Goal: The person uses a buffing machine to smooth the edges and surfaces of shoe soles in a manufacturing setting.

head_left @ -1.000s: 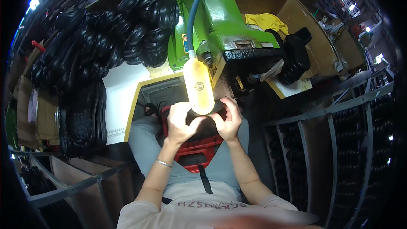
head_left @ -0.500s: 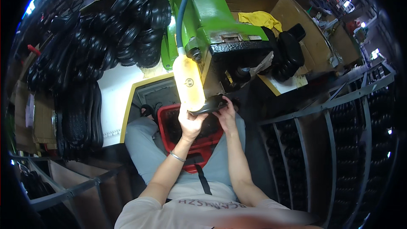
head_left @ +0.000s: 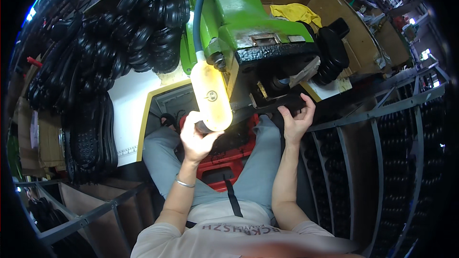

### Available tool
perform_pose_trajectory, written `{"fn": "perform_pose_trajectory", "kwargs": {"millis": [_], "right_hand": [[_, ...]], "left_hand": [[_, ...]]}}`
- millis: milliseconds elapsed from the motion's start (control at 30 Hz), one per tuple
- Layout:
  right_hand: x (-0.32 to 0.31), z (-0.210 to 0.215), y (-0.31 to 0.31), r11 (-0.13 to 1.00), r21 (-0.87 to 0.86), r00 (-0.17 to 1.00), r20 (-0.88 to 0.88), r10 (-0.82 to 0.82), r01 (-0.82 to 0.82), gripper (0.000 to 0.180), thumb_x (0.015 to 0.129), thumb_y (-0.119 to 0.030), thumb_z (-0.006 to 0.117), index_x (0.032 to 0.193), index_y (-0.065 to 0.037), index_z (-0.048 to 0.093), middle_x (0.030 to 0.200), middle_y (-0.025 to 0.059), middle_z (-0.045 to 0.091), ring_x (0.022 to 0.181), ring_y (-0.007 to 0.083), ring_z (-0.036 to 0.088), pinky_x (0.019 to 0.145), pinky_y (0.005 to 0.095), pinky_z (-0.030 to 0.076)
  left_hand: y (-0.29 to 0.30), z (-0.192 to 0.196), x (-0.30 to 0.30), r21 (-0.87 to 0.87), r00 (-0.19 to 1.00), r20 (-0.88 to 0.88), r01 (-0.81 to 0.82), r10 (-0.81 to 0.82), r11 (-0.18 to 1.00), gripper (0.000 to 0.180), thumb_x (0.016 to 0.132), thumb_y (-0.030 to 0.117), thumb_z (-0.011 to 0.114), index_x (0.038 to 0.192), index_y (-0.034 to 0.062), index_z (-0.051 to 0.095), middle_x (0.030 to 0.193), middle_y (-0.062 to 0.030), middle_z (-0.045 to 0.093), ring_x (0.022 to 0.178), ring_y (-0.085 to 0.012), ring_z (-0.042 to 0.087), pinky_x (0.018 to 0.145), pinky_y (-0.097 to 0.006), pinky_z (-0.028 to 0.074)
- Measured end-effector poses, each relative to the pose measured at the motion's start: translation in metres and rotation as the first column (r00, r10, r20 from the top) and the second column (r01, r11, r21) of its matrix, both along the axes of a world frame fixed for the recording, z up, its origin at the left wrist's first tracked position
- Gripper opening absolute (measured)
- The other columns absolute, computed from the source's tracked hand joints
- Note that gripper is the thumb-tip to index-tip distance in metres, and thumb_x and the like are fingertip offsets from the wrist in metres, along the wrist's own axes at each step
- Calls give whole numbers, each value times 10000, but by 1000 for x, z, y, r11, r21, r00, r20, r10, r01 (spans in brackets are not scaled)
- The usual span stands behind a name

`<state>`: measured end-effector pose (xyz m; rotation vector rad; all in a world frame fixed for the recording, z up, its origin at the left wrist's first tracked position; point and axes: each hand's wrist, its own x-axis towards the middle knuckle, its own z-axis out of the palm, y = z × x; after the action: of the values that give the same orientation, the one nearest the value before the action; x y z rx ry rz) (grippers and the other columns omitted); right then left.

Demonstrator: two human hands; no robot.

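A black shoe sole [head_left: 290,102] lies low under the head of a green machine [head_left: 267,38]; its outline blends into the dark metal. My right hand [head_left: 297,122] grips its right end, thumb below and fingers curled at the edge. On the other side, my left hand [head_left: 195,141] is closed by the bottom of a yellow lamp [head_left: 213,98], thumb and forefinger around a dark edge that looks like the same sole's left end. The lamp hides the stretch beside that hand.
Heaps of black soles [head_left: 148,33] cover the white table [head_left: 131,110] at left. Below the machine, a red crate [head_left: 222,162] stands between my knees. A yellow cloth [head_left: 296,13] hangs at the back right. Metal racks [head_left: 377,162] flank me.
My hands have moved apart: the right one went right and slightly up, the left one a little left and down. The sole, earlier between them beside the lamp, now shows further right.
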<state>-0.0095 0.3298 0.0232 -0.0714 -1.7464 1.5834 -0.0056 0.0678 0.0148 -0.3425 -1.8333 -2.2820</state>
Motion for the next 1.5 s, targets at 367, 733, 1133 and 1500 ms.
{"fn": "perform_pose_trajectory", "kwargs": {"millis": [367, 733, 1133, 1500], "right_hand": [[-12, -12, -69, 977, 196, 990, -100, 101, -80, 634, 573, -7, 874, 1145, 46, 605, 1182, 179, 618, 1014, 249, 632, 861, 332, 523], [-11, 3, -103, 875, 484, 964, -243, 111, 21, 553, 536, -44, 884, 1013, 51, 622, 893, 158, 660, 780, 304, 653, 708, 353, 550], [-17, -73, -80, 937, -134, 941, 64, 332, -322, 459, 748, -40, 775, 1165, 59, 610, 1045, 104, 673, 955, 184, 640, 855, 280, 493], [19, -149, -60, 495, -848, 874, 85, 478, -188, 645, 814, -123, 753, 1346, -42, 397, 1237, 104, 523, 1109, 248, 556, 901, 383, 515]], "left_hand": [[-86, -20, 15, 146, 985, -48, -157, 165, 977, 437, 702, 55, 827, 990, 24, 499, 949, -72, 534, 817, -130, 539, 754, -245, 461], [-90, -50, -8, -619, 985, 152, 35, 76, 785, 344, 632, 41, 830, 908, 12, 627, 829, -64, 660, 769, -158, 635, 699, -290, 503], [37, -46, -13, 16, 997, 26, -76, 75, 997, 331, 777, -24, 745, 1061, -8, 577, 1005, -70, 627, 934, -152, 601, 886, -288, 466], [64, -63, -6, 370, 980, 99, -199, 175, 908, 398, 764, 22, 777, 1095, 3, 556, 1028, -65, 616, 943, -153, 590, 893, -292, 460]]}}
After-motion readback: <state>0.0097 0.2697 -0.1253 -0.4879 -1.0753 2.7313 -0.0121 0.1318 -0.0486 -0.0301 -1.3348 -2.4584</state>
